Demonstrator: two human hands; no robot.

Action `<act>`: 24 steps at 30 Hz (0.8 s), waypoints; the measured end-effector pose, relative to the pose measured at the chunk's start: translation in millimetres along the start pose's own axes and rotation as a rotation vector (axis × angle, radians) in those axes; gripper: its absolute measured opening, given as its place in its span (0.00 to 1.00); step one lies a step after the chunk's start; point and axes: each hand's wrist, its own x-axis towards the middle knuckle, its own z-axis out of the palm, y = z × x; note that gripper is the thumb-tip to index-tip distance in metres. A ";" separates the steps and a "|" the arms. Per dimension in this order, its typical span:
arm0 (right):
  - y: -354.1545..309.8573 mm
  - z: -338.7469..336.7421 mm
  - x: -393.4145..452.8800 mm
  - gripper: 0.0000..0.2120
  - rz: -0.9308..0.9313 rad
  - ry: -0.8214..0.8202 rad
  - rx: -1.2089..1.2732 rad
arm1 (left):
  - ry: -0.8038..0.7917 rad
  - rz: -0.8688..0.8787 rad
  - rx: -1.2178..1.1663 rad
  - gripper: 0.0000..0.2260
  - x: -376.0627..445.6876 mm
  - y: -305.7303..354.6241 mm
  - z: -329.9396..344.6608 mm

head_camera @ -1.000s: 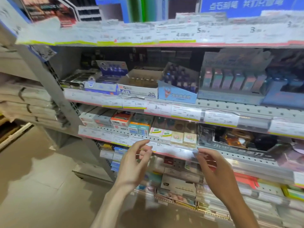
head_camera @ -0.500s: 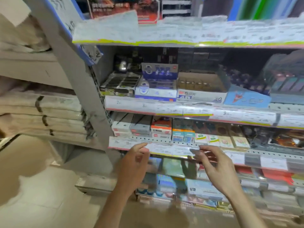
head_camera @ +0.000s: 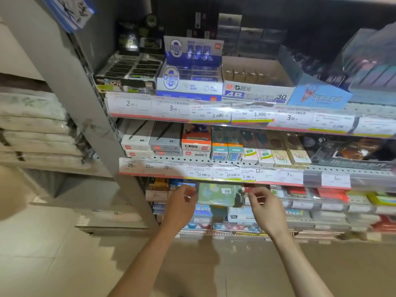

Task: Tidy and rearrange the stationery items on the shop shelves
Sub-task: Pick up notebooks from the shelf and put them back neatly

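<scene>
Holding the green packet [head_camera: 218, 195] by its two side edges, the left hand [head_camera: 179, 207] and right hand [head_camera: 266, 209] pinch lightly — a slip could drop it to the floor [head_camera: 42, 254] at lower left.

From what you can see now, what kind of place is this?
Most likely a stationery shop aisle: tiered shelves carry printed price tags, an open eraser box marked "4B ERASER 30", and rows of small boxed goods. Both hands reach toward a lower shelf.

Flat green packet [head_camera: 218, 194] with a white barcode sticker, upright and facing out, just under the price-tag rail [head_camera: 214, 175], between both hands
</scene>
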 end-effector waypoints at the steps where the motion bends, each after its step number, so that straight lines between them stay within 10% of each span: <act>1: 7.5 5.6 2.7 0.03 0.047 -0.021 0.003 | 0.005 -0.028 -0.019 0.04 5.3 -3.5 6.8; 8: 33.8 48.1 31.5 0.19 0.279 -0.194 0.232 | -0.091 -0.141 -0.295 0.03 33.3 -4.6 22.9; 24: 63.6 44.3 19.3 0.17 0.512 -0.388 0.605 | -0.204 -0.258 -0.341 0.14 43.4 -15.6 32.4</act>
